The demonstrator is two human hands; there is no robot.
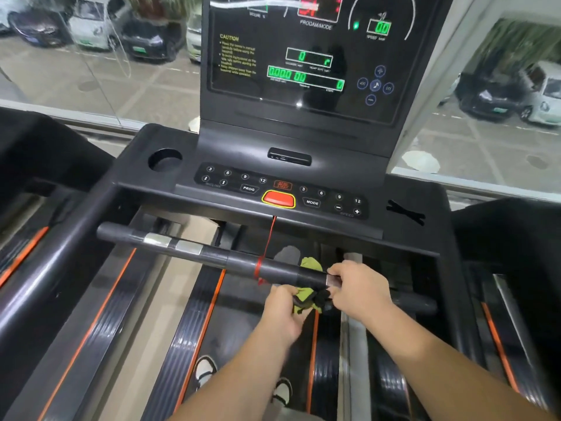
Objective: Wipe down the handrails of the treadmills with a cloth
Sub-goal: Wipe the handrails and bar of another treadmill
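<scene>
A black front handrail with silver sensor pads runs across the treadmill below the console. A yellow-green and black cloth hangs around the bar's right part; one corner sticks up behind the bar. My left hand grips the cloth just under the bar. My right hand pinches the cloth's other end beside a silver pad on the bar. A red safety cord is tied around the bar left of my hands.
The console has buttons, a red stop key and a lit display above. A cup holder sits at left. Side rails flank the belt. A window shows parked cars. My shoes stand on the belt.
</scene>
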